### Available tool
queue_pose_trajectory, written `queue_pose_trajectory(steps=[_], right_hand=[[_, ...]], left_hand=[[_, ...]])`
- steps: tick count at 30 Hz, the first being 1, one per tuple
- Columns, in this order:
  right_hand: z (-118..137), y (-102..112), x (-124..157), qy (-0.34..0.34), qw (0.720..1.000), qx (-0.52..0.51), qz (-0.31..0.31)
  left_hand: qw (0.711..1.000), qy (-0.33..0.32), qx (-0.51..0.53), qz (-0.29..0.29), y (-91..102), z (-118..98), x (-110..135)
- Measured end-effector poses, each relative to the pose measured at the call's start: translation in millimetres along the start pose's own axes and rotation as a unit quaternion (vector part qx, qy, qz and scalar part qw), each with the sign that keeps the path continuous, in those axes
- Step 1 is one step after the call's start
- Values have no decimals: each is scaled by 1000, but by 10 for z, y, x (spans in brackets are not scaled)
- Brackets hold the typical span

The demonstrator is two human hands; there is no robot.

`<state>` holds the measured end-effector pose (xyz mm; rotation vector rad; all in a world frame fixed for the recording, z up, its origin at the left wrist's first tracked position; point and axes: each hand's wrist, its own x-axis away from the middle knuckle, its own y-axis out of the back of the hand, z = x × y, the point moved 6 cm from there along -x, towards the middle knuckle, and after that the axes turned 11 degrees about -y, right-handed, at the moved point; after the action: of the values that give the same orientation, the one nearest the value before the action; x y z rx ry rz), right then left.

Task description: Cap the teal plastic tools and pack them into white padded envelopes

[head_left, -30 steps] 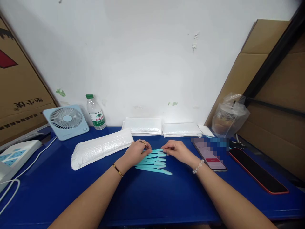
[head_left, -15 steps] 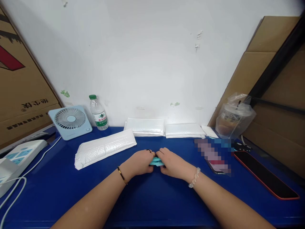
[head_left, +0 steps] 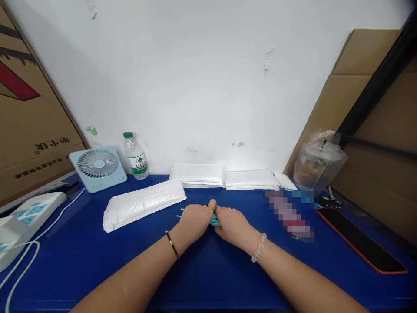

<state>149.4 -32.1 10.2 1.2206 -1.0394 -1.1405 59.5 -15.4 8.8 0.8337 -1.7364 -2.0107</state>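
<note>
Both of my hands meet at the middle of the blue table point(head_left: 208, 278). My left hand point(head_left: 195, 221), with a ring and a dark bracelet, is closed around a bunch of thin turquoise plastic sticks point(head_left: 181, 213). Their ends poke out to the left of its fingers. My right hand point(head_left: 232, 225), wearing a bead bracelet, is closed on the same bunch from the right side. Most of the sticks are hidden under the two hands.
A white bubble mailer stack point(head_left: 143, 203) lies left of the hands; two more stacks point(head_left: 198, 174) point(head_left: 250, 178) sit by the wall. A fan point(head_left: 97, 167), water bottle point(head_left: 136, 156), bagged drink cup point(head_left: 317, 161), two phones point(head_left: 361, 239) and cardboard surround the table.
The sticks lay fanned out on the table a second ago. Both hands have gathered them into one bunch and now hold it closed between them.
</note>
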Motion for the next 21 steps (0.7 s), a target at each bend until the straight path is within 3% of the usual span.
queue_pose_trajectory(steps=[4, 8, 10, 12, 14, 16, 19, 21], right_hand=[[-10, 39, 6, -15, 1000, 10, 2], [-109, 73, -24, -26, 999, 29, -10], [-206, 62, -61, -43, 998, 39, -6], [-312, 48, -99, -60, 997, 43, -1], [-399, 48, -126, -70, 997, 37, -2], [-463, 61, -137, -76, 997, 23, -3], [-528, 98, -130, -85, 996, 3, -4], [-561, 134, -115, -91, 996, -9, -4]], left_hand=[[1000, -2, -16, -2, 22, -90, -18], [998, -65, 13, -20, 239, -26, -28], [998, -40, 24, -43, 361, 238, 30], [998, 56, 5, -38, 393, 673, 165], [986, 165, -16, -4, 335, 1133, 365], [964, 254, 2, 71, 192, 1488, 577], [947, 287, 58, 134, 85, 1667, 734], [956, 270, 96, 64, 222, 1627, 703]])
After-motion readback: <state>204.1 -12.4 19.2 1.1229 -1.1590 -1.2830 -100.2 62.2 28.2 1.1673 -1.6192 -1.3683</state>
